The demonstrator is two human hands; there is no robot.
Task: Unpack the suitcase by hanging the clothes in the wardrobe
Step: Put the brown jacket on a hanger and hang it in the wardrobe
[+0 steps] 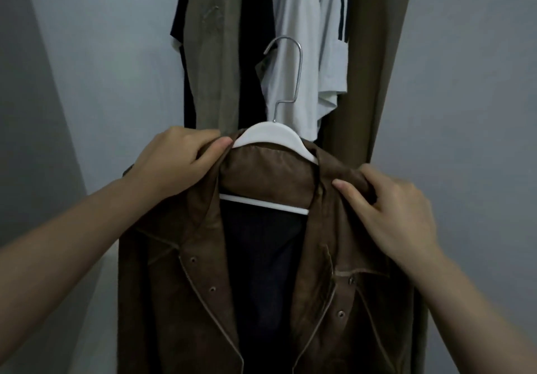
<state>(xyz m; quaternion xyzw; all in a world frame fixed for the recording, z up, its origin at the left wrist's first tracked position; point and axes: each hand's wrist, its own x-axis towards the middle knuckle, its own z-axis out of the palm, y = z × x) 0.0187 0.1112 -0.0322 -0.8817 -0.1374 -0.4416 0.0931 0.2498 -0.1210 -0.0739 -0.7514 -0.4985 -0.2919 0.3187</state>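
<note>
Grey wardrobe walls point(101, 54) back hung clothes point(305, 39); below them I steady the brown jacket point(186, 257) on its white hanger point(267, 134), left hand point(174, 161) and right hand point(389, 208) each pinching a shoulder, which may slip off if tugged unevenly.

Both my forearms are bare as far as the view reaches, with no sleeve or cuff on either. My left hand point(177, 161) and right hand point(389, 208) carry no ring, watch or glove. My fingernails are short and unpainted.
</note>
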